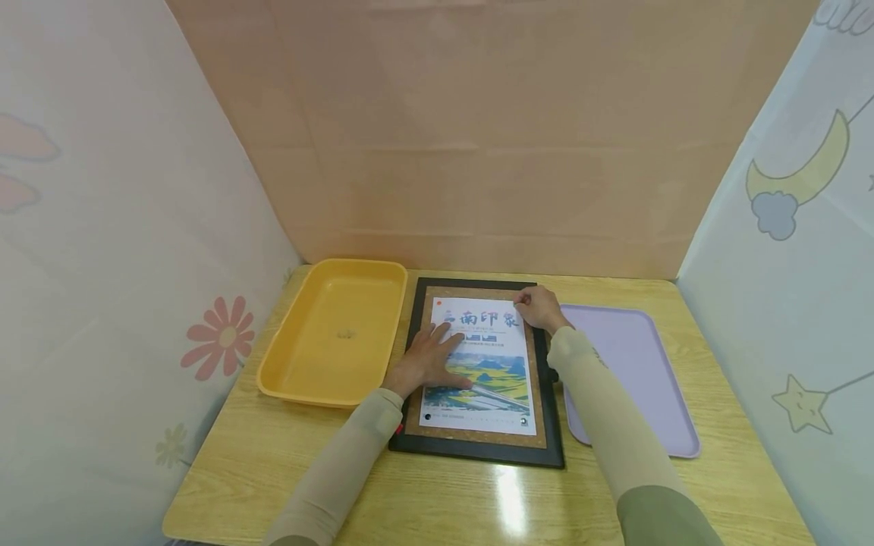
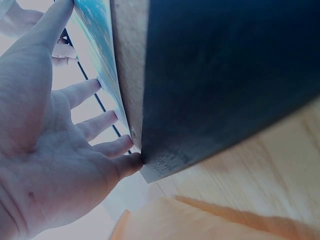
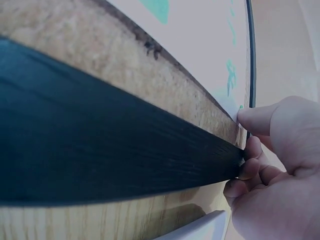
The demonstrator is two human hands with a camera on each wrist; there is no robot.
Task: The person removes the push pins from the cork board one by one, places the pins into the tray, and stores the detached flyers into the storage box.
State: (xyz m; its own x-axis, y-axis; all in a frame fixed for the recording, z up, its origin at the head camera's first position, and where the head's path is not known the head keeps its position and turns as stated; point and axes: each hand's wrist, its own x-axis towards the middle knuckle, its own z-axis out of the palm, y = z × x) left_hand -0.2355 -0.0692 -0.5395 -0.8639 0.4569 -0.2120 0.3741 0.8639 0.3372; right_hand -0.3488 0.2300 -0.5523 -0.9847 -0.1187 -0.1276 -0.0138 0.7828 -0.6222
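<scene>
A printed poster [image 1: 486,379] with a landscape picture lies on a cork board [image 1: 478,438] in a black frame [image 1: 478,452]. My left hand [image 1: 429,360] rests on the poster's left part with its fingers spread. At the poster's top right corner, my right hand [image 1: 539,307] has its thumb and curled fingers round a small green pushpin [image 3: 241,107], mostly hidden behind the thumb. An orange-red pushpin [image 1: 438,302] sits at the top left corner, a black pushpin [image 1: 428,416] at the bottom left, and a pale pushpin [image 1: 523,420] at the bottom right.
A yellow tray [image 1: 341,334] stands left of the board, and a flat lilac tray [image 1: 638,379] lies to its right, partly behind the right sleeve. Wood-grain tabletop [image 1: 437,504] shows in front. Cloth walls enclose the table at the back and both sides.
</scene>
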